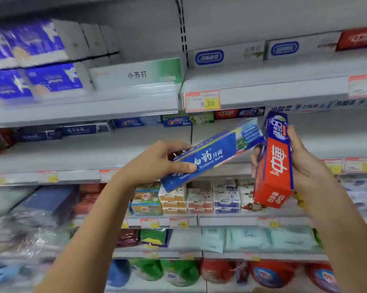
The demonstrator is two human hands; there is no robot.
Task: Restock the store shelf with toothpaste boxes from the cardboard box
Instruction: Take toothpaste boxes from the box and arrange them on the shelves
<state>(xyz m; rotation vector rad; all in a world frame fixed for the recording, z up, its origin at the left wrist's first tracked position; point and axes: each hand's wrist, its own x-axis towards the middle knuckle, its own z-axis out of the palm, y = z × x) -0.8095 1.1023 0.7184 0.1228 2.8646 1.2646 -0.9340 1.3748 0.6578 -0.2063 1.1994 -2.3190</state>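
Left hand [165, 163] closed round lower end of blue box [212, 154]; thumb laid across front face, fingers wrapped over top edge. Blue box held slanted, far end raised up and right, in front of shelf [77, 166]. Left forearm raised from lower left.

Far end of blue box just beside top of red box [273, 166]; contact cannot be told.

Red box held near upright, tilted slightly, by right hand [305, 163]; palm pressed against right side, fingertips [255, 155] seen at left edge. Right forearm raised from lower right.
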